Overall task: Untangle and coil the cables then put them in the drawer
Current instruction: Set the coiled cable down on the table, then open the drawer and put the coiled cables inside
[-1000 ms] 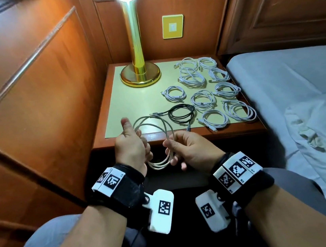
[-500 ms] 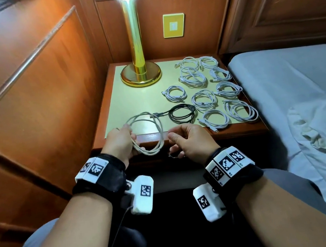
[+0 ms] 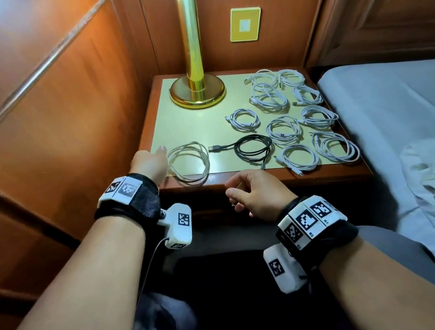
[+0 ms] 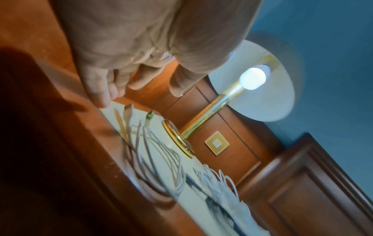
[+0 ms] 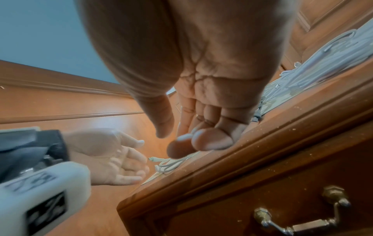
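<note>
A loosely coiled white cable [image 3: 188,163] lies at the front left of the nightstand top [image 3: 168,132], overhanging its front edge a little. My left hand [image 3: 152,159] is just left of it, fingers relaxed and apart from the cable [image 4: 153,151], holding nothing [image 4: 131,79]. My right hand [image 3: 244,189] hovers before the nightstand's front edge, fingers loosely curled and empty [image 5: 191,135]. A black coiled cable [image 3: 252,146] lies to the right of the white one. Below the top is the closed drawer [image 5: 282,183] with a brass handle [image 5: 298,222].
Several white coiled cables [image 3: 295,115] fill the right half of the top. A brass lamp [image 3: 197,90] stands at the back. A wood-panelled wall [image 3: 52,117] closes the left side, and a bed [image 3: 398,118] lies on the right. My knees are under the hands.
My left hand carried the white coil up onto the nightstand and let it go. My right hand released the coil and now hangs by the front edge.
</note>
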The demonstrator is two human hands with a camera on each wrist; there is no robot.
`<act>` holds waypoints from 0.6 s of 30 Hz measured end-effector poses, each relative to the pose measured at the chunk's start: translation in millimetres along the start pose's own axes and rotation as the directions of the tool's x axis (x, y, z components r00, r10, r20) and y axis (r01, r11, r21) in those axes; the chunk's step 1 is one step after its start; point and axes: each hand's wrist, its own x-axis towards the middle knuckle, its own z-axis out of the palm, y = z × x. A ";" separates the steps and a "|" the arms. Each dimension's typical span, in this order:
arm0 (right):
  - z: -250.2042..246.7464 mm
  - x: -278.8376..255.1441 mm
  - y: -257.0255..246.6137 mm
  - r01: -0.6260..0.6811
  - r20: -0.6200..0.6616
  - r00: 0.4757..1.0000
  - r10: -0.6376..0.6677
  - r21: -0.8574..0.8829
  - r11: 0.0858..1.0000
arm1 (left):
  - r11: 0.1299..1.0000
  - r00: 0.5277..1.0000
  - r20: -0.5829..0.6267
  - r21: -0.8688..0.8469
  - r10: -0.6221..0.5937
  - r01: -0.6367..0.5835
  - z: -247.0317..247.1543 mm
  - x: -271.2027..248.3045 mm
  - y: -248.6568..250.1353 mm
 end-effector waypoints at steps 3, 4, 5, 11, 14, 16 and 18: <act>2.0 4.5 -0.9 0.001 0.028 1.000 0.001 -0.053 0.999 | 0.985 0.987 -0.055 0.099 0.149 -0.143 -4.9 -16.2 0.4; 1.4 5.6 0.0 -0.003 0.033 0.999 0.006 -0.081 0.997 | 0.962 0.965 -0.088 0.138 0.247 -0.234 -4.4 -26.1 0.1; 0.2 6.4 1.5 -0.013 0.037 0.999 0.017 -0.109 0.994 | 0.924 0.927 -0.102 0.175 0.360 -0.340 -2.3 -37.8 -0.2; -27.2 -2.0 21.7 -0.098 0.011 0.995 0.101 -0.183 0.978 | 0.578 0.683 0.550 0.386 0.481 -0.719 49.6 -90.0 -25.0; -50.1 -16.2 41.9 -0.161 -0.051 0.987 0.154 -0.227 0.960 | 0.463 0.646 0.681 0.475 0.345 -0.748 93.4 -90.5 -44.3; -66.9 -28.3 57.2 -0.198 -0.099 0.979 0.177 -0.276 0.940 | 0.422 0.640 0.697 0.499 0.323 -0.757 119.8 -88.5 -52.9; -81.9 -40.4 71.3 -0.226 -0.144 0.971 0.190 -0.312 0.923 | 0.366 0.672 0.689 0.572 0.270 -0.734 139.5 -86.5 -59.3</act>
